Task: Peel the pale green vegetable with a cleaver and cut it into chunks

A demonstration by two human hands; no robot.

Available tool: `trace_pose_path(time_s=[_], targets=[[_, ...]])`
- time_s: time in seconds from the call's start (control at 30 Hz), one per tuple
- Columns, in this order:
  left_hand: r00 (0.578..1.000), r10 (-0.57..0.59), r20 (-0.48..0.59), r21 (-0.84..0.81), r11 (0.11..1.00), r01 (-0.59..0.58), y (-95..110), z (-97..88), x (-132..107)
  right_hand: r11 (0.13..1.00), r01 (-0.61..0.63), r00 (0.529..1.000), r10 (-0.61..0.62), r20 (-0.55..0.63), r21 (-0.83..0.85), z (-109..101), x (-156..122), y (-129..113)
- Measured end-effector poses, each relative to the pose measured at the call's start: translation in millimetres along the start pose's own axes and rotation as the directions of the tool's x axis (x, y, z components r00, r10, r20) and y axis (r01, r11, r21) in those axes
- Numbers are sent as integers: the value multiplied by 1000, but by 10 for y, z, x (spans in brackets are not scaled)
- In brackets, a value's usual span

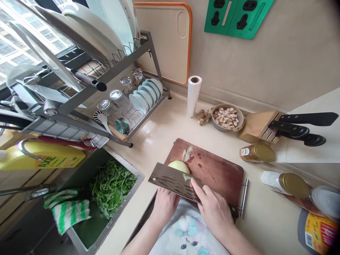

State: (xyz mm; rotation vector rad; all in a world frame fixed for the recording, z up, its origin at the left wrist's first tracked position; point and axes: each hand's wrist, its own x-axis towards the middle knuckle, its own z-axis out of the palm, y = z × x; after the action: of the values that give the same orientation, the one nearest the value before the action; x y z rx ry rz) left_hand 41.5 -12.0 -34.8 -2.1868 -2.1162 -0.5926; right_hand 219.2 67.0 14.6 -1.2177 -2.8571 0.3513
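- The right hand [215,209] grasps a cleaver [170,180], its fingers wrapped about the handle and the index finger laid forward along the blade's face.
- The left hand [164,203] is at the near side of the blade, which hides its fingertips; I cannot tell whether it grips anything.
- The cleaver lies aslant over the near left part of a brown cutting board [220,177], with its left end reaching past the board's left edge.
- Just beyond the blade, and partly covered by it, a pale green, rounded piece of produce [179,165] rests on the board; a thin pale scrap [187,176] clings to the blade by the index fingertip.
- Farther up the board lie a few peelings [187,154] and reddish flakes [199,165].
- On the tabletop [148,148] beyond are a white roll [194,97], ginger [203,117], a bowl [241,118] of garlic cloves [226,117] and, to the right, a knife block [259,125].
- For good control, a firm handle grip seems best, with the index finger well back from the edge.
- The left fingertips would be safer curled and clear of the edge.
- The rounded piece may roll, so steady it flat on the board; the clinging scrap is best wiped away from the edge, never across it.
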Motion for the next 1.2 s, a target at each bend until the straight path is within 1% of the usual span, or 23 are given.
trace_pose_path(time_s=[0.1,0.17,0.27,0.37,0.5,0.63,0.87,1.0,1.1,1.2], targets=[[1000,18,-16,33,999,-18,-69,94,-33,993,28,999,-31,-29,-116,-6,95,-96],[999,36,-27,34,999,-35,-138,142,-58,986,33,999,-38,-27,-161,13,111,-120],[996,79,-33,23,997,-78,-222,193,-108,981,39,999,-44,-20,-189,55,96,-139],[993,107,-43,-32,994,-108,-272,212,-142,979,29,999,-37,-35,-203,102,78,-172],[984,147,-98,-89,984,-156,-310,217,-142,969,2,999,-16,-52,-249,149,82,-226],[982,127,-137,-82,987,-139,-318,250,-151,954,-26,999,11,-52,-299,171,118,-264],[984,118,-134,-64,990,-127,-314,290,-179,947,-34,997,11,-72,-320,225,154,-290],[985,92,-148,-81,991,-105,-309,299,-194,946,-30,998,8,-67,-322,239,202,-301],[991,68,-117,-110,991,-81,-302,293,-199,947,-33,999,20,-43,-319,222,278,-301],[994,60,-92,-129,989,-71,-290,270,-186,955,-19,1000,20,2,-296,162,348,-274]])
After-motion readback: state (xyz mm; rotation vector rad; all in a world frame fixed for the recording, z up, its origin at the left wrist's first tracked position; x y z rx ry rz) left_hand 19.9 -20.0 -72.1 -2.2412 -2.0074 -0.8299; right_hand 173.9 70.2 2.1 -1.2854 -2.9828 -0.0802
